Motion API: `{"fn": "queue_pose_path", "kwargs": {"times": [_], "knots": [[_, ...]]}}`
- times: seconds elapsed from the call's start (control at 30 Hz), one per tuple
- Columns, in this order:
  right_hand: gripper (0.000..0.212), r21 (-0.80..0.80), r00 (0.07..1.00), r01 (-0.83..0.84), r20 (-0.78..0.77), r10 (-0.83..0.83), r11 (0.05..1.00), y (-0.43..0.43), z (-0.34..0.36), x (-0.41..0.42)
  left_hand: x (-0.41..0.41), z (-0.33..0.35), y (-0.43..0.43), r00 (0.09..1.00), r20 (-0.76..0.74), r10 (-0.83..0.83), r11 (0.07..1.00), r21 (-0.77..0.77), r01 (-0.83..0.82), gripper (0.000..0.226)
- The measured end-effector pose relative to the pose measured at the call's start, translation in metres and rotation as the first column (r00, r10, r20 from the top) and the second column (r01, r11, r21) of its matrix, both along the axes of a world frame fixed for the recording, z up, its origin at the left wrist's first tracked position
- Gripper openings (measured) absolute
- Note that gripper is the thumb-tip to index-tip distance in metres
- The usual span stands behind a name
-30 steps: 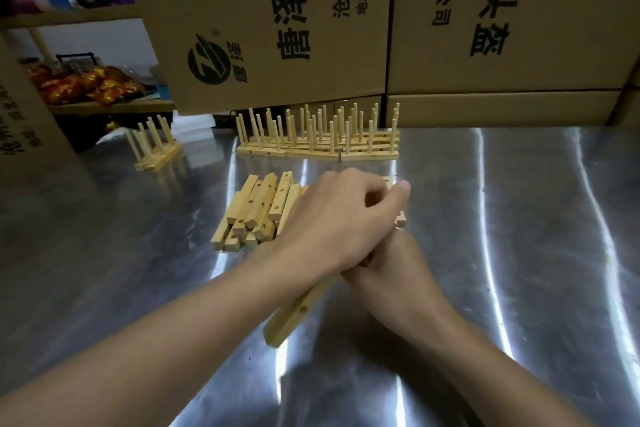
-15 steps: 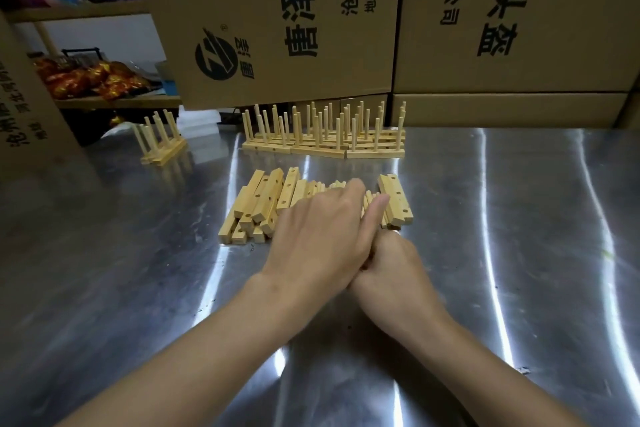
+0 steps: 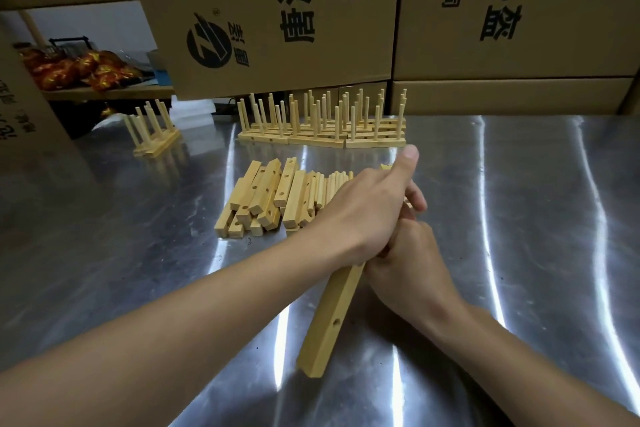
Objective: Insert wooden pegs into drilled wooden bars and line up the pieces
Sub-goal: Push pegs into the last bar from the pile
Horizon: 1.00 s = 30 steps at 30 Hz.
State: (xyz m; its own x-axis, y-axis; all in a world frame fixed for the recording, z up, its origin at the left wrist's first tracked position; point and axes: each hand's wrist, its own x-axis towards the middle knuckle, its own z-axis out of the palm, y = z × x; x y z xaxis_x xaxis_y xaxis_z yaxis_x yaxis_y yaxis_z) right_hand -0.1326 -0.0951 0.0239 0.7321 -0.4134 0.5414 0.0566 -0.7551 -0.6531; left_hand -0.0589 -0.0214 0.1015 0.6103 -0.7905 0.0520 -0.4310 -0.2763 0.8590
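Close to the camera, over the steel table (image 3: 519, 288), a drilled bar (image 3: 329, 319) pokes out from under the left hand (image 3: 363, 211), whose fingers curl round it, thumb stretched forward. Pressed against it from below is the right hand (image 3: 405, 263), fingers curled; what it holds is hidden. Just beyond lie a heap of loose bars (image 3: 263, 198) and pegs (image 3: 332, 182). Farther back stand rows of pegged bars (image 3: 322, 137), a smaller set (image 3: 156, 140) to the left, and cardboard boxes (image 3: 346, 55).

Shiny stainless-steel table (image 3: 519, 253) bearing wooden parts
A heap of pale drilled wooden bars (image 3: 266, 198) lies mid-table; a row of pegged bars (image 3: 322, 140) stands behind, a smaller pegged set (image 3: 156, 147) far left.
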Motion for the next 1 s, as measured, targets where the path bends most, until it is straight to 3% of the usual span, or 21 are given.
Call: {"fn": "queue_pose_path", "kwargs": {"times": [0.2,0.33,0.43,0.5,0.63,0.7,0.77,0.83,0.93,1.0], "knots": [[0.019,0.081,0.999,-0.031,-0.007,0.031,0.996,-0.005,-0.002,0.002,-0.001,0.004,-0.012,0.999,-0.016,-0.029,0.999,0.035,0.029,0.085],[0.021,-0.073,0.995,-0.047,-0.093,0.040,0.996,-0.019,0.003,-0.005,-0.001,-0.011,-0.016,0.997,0.074,0.029,0.997,0.065,-0.034,0.079],[0.017,-0.177,0.954,0.046,-0.284,-0.096,0.983,-0.035,0.003,-0.005,0.003,-0.034,-0.008,0.991,0.021,0.134,0.984,-0.124,-0.131,0.061],[0.018,-0.168,0.931,0.154,-0.304,-0.200,0.974,-0.044,0.003,-0.002,0.006,-0.051,0.000,0.988,-0.043,0.151,0.955,-0.251,-0.157,0.046],[0.027,-0.243,0.914,0.206,-0.297,-0.275,0.948,-0.045,0.003,-0.004,0.010,-0.078,0.014,0.979,0.129,0.160,0.957,-0.262,-0.122,0.049],[0.025,-0.297,0.915,0.189,-0.293,-0.278,0.936,-0.042,0.003,-0.005,0.014,-0.081,0.016,0.980,0.127,0.153,0.954,-0.279,-0.113,0.050],[0.024,-0.284,0.935,0.231,-0.199,-0.293,0.931,-0.041,0.005,-0.006,0.025,-0.076,0.020,0.982,-0.010,0.187,0.927,-0.329,-0.180,0.053],[0.030,-0.231,0.945,0.273,-0.118,-0.306,0.934,-0.047,0.006,-0.006,0.043,-0.069,0.027,0.940,-0.274,0.204,0.869,-0.392,-0.302,0.059],[0.028,-0.194,0.940,0.293,-0.122,-0.320,0.936,-0.052,0.002,-0.007,0.067,-0.059,0.043,0.788,-0.603,0.126,0.761,-0.451,-0.467,0.060],[0.020,-0.195,0.942,0.286,-0.121,-0.312,0.938,-0.053,0.000,-0.006,0.075,-0.054,0.050,0.703,-0.708,0.071,0.722,-0.450,-0.525,0.060]]}}
